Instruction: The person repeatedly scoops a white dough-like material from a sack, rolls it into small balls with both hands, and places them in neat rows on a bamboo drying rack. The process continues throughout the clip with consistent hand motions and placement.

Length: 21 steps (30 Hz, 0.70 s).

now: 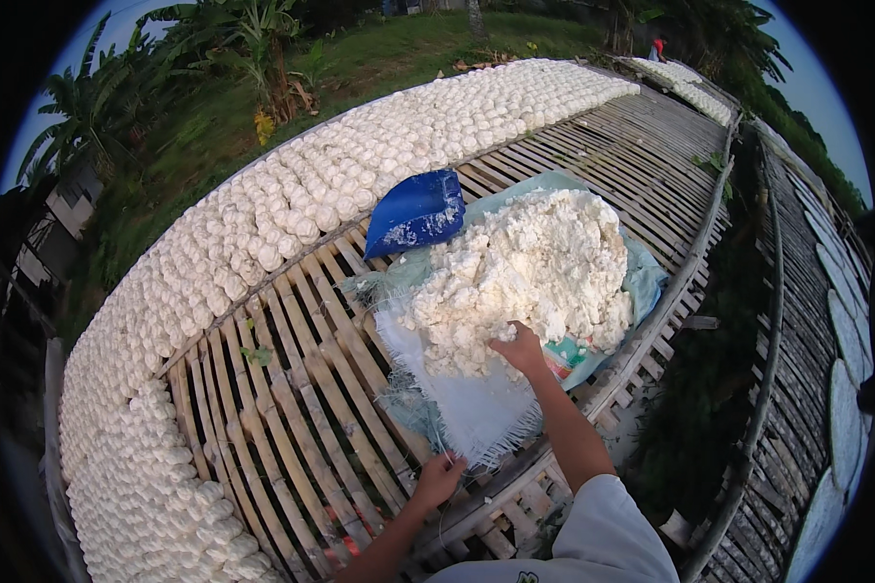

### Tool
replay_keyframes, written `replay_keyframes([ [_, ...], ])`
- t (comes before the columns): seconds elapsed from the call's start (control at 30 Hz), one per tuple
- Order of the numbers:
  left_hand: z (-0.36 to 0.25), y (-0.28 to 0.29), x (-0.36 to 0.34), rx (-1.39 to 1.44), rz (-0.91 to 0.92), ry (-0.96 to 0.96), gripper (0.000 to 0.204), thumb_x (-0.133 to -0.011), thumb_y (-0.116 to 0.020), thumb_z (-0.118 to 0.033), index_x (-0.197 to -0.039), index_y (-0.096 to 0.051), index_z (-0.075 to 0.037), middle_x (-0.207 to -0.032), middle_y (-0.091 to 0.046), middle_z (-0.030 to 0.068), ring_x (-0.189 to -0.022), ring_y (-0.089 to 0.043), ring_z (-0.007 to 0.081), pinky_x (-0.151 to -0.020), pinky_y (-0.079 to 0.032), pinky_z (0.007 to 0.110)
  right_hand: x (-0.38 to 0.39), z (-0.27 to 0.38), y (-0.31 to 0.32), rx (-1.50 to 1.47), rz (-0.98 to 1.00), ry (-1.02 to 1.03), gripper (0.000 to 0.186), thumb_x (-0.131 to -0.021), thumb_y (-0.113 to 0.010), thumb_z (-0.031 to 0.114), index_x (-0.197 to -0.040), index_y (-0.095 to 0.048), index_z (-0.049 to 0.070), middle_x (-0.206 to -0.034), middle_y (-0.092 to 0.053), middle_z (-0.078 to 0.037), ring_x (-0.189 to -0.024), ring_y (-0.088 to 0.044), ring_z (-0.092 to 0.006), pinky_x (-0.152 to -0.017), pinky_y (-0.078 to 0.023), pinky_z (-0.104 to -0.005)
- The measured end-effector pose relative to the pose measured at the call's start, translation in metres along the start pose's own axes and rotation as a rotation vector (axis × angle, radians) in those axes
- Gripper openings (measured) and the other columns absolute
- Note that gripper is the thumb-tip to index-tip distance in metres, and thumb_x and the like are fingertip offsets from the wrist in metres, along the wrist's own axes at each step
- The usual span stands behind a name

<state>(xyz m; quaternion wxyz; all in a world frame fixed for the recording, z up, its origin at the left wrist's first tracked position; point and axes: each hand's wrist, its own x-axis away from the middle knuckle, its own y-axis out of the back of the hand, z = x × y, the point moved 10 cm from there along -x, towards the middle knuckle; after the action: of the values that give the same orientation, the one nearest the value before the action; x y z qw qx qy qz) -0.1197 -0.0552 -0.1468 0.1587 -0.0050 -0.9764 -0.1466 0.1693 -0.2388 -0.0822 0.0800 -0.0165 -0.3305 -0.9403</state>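
A large heap of white, moist, crumbly mass [525, 262] lies on spread woven plastic sacks, one pale green [642, 277] and one white with a frayed edge [486, 403]. My right hand [521, 350] is at the near edge of the heap, its fingers curled on a bit of the white mass. Lower and to the left, my left hand [440, 479] pinches the frayed corner of the white sack, close to loose threads. A blue plastic scoop [418, 214] with white residue rests against the heap's far left side.
All this sits on a slatted bamboo platform [311, 389] with gaps between slats. Rows of rounded white lumps [292, 199] line its far and left sides. A pole rail [685, 262] edges the right; beyond a gap stands another rack [797, 389]. A distant person [658, 47] wears red.
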Motion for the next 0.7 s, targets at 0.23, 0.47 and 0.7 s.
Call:
replay_keyframes([
  [0.23, 0.001, -0.004, 0.007, 0.078, -0.033, 0.061, 0.034, -0.103, -0.068, -0.032, -0.090, -0.069, -0.001, -0.069, -0.064, 0.0060, -0.064, -0.057, 0.0129, -0.061, -0.047, 0.035, 0.030, 0.017, -0.002, 0.235, -0.139, 0.103, 0.068, -0.086, -0.080, 0.056, -0.122, -0.069, 0.000, -0.122, -0.070, -0.023, -0.112, -0.069, -0.0379, -0.096, -0.055, -0.0464],
  [0.47, 0.010, -0.007, 0.002, 0.062, -0.011, 0.109, 0.034, -0.101, -0.070, -0.032, -0.093, -0.072, 0.000, -0.068, -0.065, 0.0063, -0.063, -0.056, 0.0134, -0.062, -0.047, 0.036, 0.031, 0.035, -0.097, 0.852, -0.069, 0.133, 0.061, -0.091, -0.072, 0.051, -0.123, -0.070, 0.000, -0.123, -0.069, -0.013, -0.112, -0.066, -0.0297, -0.090, -0.054, -0.0492],
  [0.7, 0.011, -0.009, 0.001, 0.032, 0.021, 0.040, 0.031, -0.106, -0.067, -0.030, -0.090, -0.067, -0.004, -0.070, -0.060, -0.0011, -0.063, -0.053, 0.0080, -0.057, -0.044, 0.031, 0.014, 0.017, -0.102, 0.794, 0.062, 0.125, 0.056, -0.087, -0.074, 0.046, -0.130, -0.072, 0.009, -0.124, -0.071, -0.014, -0.116, -0.068, -0.0306, -0.091, -0.059, -0.0466],
])
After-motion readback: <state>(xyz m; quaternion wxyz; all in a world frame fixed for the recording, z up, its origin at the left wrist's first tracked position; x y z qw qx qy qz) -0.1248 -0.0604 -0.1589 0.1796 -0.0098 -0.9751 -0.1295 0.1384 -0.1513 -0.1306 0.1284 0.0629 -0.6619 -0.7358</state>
